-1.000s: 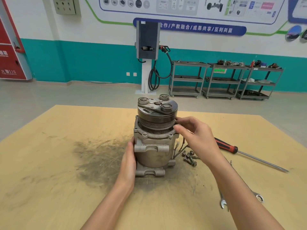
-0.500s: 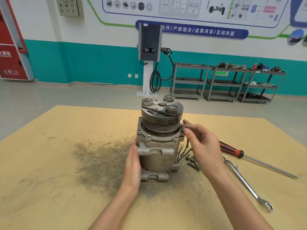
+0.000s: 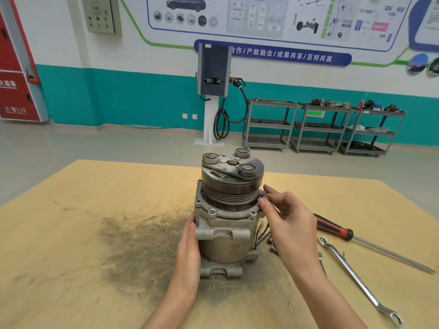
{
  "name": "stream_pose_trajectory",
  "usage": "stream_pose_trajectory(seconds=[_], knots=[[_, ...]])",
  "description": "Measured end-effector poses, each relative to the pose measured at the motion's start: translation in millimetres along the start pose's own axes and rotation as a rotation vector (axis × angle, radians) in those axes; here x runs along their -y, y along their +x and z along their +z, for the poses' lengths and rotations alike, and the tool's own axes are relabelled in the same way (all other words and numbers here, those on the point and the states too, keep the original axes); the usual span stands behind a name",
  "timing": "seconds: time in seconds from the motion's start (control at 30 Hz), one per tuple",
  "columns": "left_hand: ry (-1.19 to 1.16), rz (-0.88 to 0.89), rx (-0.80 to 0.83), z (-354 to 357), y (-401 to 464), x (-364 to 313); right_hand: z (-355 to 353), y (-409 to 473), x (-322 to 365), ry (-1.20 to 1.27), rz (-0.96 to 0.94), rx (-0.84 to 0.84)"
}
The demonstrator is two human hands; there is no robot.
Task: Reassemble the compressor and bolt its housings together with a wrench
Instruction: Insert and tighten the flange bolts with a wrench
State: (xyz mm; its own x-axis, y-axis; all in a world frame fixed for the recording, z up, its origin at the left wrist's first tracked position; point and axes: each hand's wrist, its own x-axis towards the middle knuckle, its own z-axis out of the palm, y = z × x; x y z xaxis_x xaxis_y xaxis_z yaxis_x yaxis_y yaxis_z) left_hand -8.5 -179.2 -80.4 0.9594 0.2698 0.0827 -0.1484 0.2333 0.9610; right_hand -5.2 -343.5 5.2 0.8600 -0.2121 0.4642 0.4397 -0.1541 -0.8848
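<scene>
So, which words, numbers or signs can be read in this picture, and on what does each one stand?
"合作 / 产教融合 / 成果共享 / 互利共赢": blue banner on the wall; its start is hidden behind the charging post.
"119", after two characters that look like "火警": red cabinet.
Larger characters above them: cut off, unreadable.
Wall poster text: too small to read.
Green sign on a cart: blurred.
Compressor, wrench: no readable marking.

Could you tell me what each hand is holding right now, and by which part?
The right hand pinches a bolt by its head at the compressor flange; the left hand steadies the compressor's lower housing side.
</scene>
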Motion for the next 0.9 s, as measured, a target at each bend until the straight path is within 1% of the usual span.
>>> stream_pose_trajectory(seconds=[0.07,0.13,0.2,0.27,0.37,0.5,0.57,0.67,0.83,0.9], knots=[[-0.006,0.001,0.009,-0.1,-0.3,-0.5,0.7,2.7,-0.6,0.035,0.033,0.004],[-0.007,0.002,0.013,-0.1,-0.9,-0.6,-1.1,0.8,1.2,0.101,0.038,0.062],[-0.001,0.002,0.014,-0.1,-1.1,-0.6,-3.3,-3.6,0.7,0.079,-0.002,0.104],[0.011,0.008,0.020,-0.1,-0.7,-0.2,-4.6,-5.4,0.0,0.018,-0.020,0.094],[0.025,0.020,0.024,0.1,0.5,-0.8,-3.6,-1.6,-1.3,0.061,0.022,0.058],[0.032,0.032,0.019,1.0,0.0,-1.5,-3.5,1.9,1.1,0.097,0.041,0.079],[0.039,0.034,0.017,0.9,0.1,-1.8,-4.7,-0.2,2.0,0.091,0.032,0.093],[0.046,0.032,0.023,0.6,1.3,-1.5,-5.3,-2.4,3.3,0.051,0.016,0.069],[0.056,0.048,0.020,1.6,2.2,-1.5,-0.4,2.4,4.1,0.059,0.057,0.018],[0.051,0.048,0.021,2.1,2.1,-1.7,-1.3,1.7,4.5,0.065,0.057,0.035]])
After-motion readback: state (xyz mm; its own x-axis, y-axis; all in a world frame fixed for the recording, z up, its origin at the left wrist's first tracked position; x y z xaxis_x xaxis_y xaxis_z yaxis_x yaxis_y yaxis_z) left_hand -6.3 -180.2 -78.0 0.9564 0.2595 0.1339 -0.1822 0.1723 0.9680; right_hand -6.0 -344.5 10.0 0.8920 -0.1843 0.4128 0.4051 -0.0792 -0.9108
